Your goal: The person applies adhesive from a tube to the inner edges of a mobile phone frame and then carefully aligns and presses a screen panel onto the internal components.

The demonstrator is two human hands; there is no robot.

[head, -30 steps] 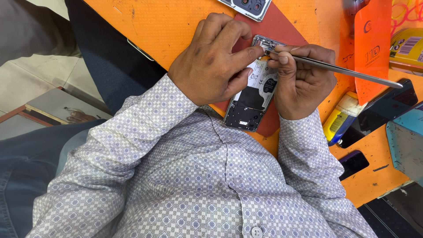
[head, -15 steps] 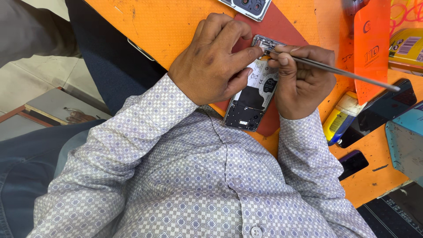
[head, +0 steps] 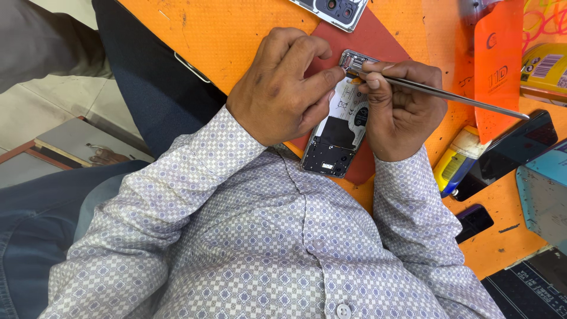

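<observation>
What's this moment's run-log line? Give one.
left hand: steadies opened black phone | right hand: thin metal tool at phone's top | base: red mat

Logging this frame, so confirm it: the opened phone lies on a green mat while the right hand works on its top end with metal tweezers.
Wrong colour: the head view shows the opened phone on a dark red mat. The right hand does work on its top end with metal tweezers.
</observation>
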